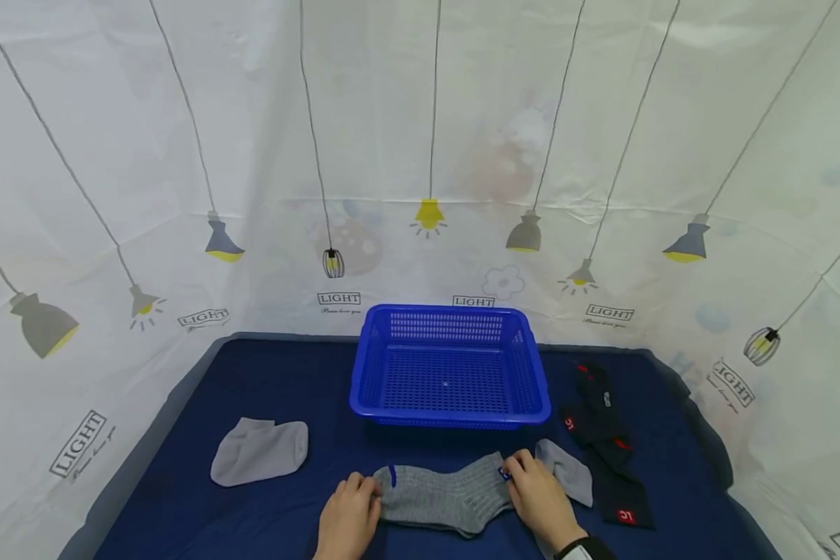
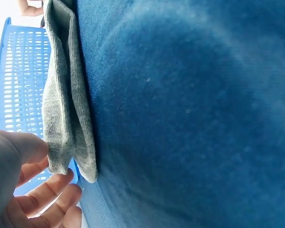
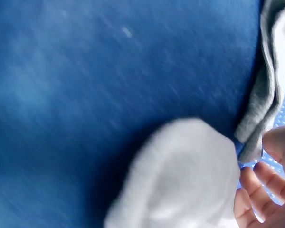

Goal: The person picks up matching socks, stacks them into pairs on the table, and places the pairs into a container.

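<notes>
Two darker grey socks (image 1: 448,494), laid one over the other with blue marks near both ends, lie across the front of the table. My left hand (image 1: 350,513) pinches their left end; in the left wrist view, the thumb (image 2: 31,147) lies on the upper layer and the lower layer (image 2: 85,161) hangs apart from it. At the right end my right hand (image 1: 540,498) pinches the edge by a blue mark. A light grey sock (image 1: 567,470) lies beside and partly beneath the right hand, and looms large as pale cloth (image 3: 185,175) in the right wrist view.
Behind the socks stands a blue plastic basket (image 1: 450,416) with nothing in it. Another light grey pair of socks (image 1: 260,451) lies at the left. Black socks with red marks (image 1: 605,443) are spread at the right. A lamp-patterned white curtain (image 1: 385,155) surrounds the dark blue tabletop (image 1: 287,389).
</notes>
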{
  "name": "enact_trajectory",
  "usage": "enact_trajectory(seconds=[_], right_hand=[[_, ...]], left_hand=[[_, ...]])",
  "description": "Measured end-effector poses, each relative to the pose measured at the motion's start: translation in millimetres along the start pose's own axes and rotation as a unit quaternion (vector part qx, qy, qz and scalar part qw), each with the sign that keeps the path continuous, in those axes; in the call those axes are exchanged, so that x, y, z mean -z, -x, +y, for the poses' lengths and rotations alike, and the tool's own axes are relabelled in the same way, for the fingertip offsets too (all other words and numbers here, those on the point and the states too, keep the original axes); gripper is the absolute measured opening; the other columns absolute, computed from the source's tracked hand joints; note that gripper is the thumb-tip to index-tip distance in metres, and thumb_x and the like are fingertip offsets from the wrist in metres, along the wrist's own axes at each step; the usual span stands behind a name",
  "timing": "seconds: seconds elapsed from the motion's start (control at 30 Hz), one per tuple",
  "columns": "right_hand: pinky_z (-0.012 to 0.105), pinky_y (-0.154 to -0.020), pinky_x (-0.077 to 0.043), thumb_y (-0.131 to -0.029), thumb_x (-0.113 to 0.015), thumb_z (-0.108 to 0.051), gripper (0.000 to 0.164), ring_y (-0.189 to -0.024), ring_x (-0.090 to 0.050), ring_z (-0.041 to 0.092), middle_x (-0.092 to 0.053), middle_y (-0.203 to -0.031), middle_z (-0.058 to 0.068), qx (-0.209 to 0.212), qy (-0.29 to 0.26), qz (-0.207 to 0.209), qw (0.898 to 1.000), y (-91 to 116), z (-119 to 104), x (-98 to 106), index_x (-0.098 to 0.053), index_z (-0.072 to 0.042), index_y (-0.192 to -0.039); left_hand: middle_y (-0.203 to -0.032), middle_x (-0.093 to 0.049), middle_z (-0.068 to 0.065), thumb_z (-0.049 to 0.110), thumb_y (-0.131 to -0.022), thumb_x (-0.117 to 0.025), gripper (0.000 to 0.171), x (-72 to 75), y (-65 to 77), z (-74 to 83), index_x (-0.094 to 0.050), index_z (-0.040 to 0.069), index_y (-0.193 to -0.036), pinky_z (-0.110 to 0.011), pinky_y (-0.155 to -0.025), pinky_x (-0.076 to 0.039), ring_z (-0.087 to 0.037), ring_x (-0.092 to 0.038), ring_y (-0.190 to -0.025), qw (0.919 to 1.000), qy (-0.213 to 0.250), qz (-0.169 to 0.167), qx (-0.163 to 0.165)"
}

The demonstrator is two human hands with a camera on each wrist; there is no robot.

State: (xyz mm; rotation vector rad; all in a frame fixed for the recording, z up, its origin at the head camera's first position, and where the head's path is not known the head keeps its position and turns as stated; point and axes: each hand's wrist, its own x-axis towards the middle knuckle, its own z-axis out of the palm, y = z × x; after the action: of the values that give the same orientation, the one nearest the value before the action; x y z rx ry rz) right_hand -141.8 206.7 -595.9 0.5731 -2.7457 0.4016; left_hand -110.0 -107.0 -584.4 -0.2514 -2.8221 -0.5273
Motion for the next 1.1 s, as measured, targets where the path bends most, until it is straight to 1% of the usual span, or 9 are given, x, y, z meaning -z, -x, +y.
enact_trajectory(seconds=[0.07,0.17,0.3,0.4,0.47,0.67,0.77,0.87,1.1], right_hand=[[0.027,-0.057,-0.044,-0.072,-0.072,-0.008,0.024,-0.069,-0.053,0.010,-0.050,-0.090,-0.003,-0.008,0.000,-0.002,1.000,3,0,-1,-0.059,-0.017,-0.089],[0.026,-0.056,-0.045,-0.070,-0.074,-0.008,0.026,-0.067,-0.053,0.009,-0.050,-0.089,-0.003,-0.006,-0.007,0.008,1.000,4,-2,-2,-0.059,-0.017,-0.090],[0.027,-0.056,-0.045,-0.069,-0.074,-0.007,0.027,-0.066,-0.053,0.009,-0.051,-0.089,-0.002,-0.004,-0.007,0.014,1.000,5,-4,-2,-0.059,-0.016,-0.090],[0.027,-0.056,-0.044,-0.071,-0.073,-0.008,0.026,-0.065,-0.052,0.011,-0.051,-0.088,-0.001,-0.004,-0.005,0.002,1.000,6,-4,-3,-0.059,-0.015,-0.091],[0.027,-0.055,-0.043,-0.072,-0.073,-0.009,0.025,-0.064,-0.051,0.011,-0.051,-0.087,-0.002,-0.006,-0.003,-0.005,1.000,6,-4,-3,-0.058,-0.016,-0.091],[0.028,-0.055,-0.043,-0.071,-0.073,-0.009,0.025,-0.064,-0.051,0.012,-0.051,-0.086,-0.001,-0.010,0.001,-0.003,1.000,6,-4,-3,-0.058,-0.015,-0.091],[0.028,-0.055,-0.043,-0.071,-0.072,-0.009,0.025,-0.064,-0.051,0.012,-0.050,-0.085,-0.002,-0.015,0.001,-0.007,1.000,6,-5,-3,-0.058,-0.015,-0.090],[0.028,-0.054,-0.041,-0.071,-0.070,-0.006,0.024,-0.063,-0.050,0.012,-0.048,-0.081,-0.003,-0.020,-0.001,-0.012,1.000,7,-6,-2,-0.057,-0.015,-0.089],[0.025,-0.052,-0.038,-0.072,-0.068,0.002,0.025,-0.059,-0.045,0.011,-0.043,-0.078,-0.003,-0.024,-0.006,-0.022,0.999,6,-10,3,-0.055,-0.013,-0.086]], left_hand=[[-0.073,-0.051,0.005,0.014,-0.073,-0.069,0.010,-1.1,-1.7,0.6,-0.060,0.020,-0.074,-0.030,-0.053,-0.040,-0.014,-0.049,-0.061,1.0000,-0.001,0.002,0.005],[-0.072,-0.051,0.005,0.015,-0.074,-0.069,0.009,-2.8,-3.3,0.2,-0.061,0.020,-0.074,-0.031,-0.053,-0.041,-0.014,-0.049,-0.061,0.9999,-0.003,-0.006,0.016],[-0.071,-0.049,0.004,0.017,-0.074,-0.069,0.009,-4.4,-3.3,-0.1,-0.061,0.020,-0.075,-0.032,-0.052,-0.041,-0.015,-0.049,-0.060,0.9989,-0.001,-0.034,0.032],[-0.071,-0.048,0.004,0.019,-0.074,-0.070,0.011,-5.4,-2.7,0.5,-0.060,0.019,-0.076,-0.033,-0.052,-0.040,-0.015,-0.049,-0.060,0.9974,0.002,-0.055,0.045],[-0.071,-0.047,0.004,0.020,-0.073,-0.071,0.012,-6.3,-2.6,0.7,-0.059,0.020,-0.076,-0.033,-0.052,-0.040,-0.015,-0.048,-0.060,0.9967,0.001,-0.063,0.052],[-0.070,-0.047,0.004,0.019,-0.073,-0.070,0.010,-4.7,-5.1,1.3,-0.060,0.020,-0.073,-0.034,-0.054,-0.042,-0.016,-0.050,-0.061,0.9980,-0.003,-0.047,0.042],[-0.069,-0.047,0.005,0.017,-0.074,-0.067,0.008,-2.8,-7.5,1.9,-0.061,0.021,-0.073,-0.034,-0.055,-0.042,-0.015,-0.049,-0.061,0.9977,0.005,-0.051,0.045],[-0.069,-0.047,0.005,0.016,-0.075,-0.065,0.008,-0.3,-9.2,2.9,-0.060,0.021,-0.072,-0.033,-0.055,-0.042,-0.014,-0.048,-0.061,0.9969,0.011,-0.057,0.053],[-0.068,-0.048,0.004,0.015,-0.075,-0.066,0.009,3.6,-8.3,3.1,-0.060,0.018,-0.070,-0.033,-0.053,-0.041,-0.016,-0.049,-0.060,0.9977,0.006,-0.046,0.048]])
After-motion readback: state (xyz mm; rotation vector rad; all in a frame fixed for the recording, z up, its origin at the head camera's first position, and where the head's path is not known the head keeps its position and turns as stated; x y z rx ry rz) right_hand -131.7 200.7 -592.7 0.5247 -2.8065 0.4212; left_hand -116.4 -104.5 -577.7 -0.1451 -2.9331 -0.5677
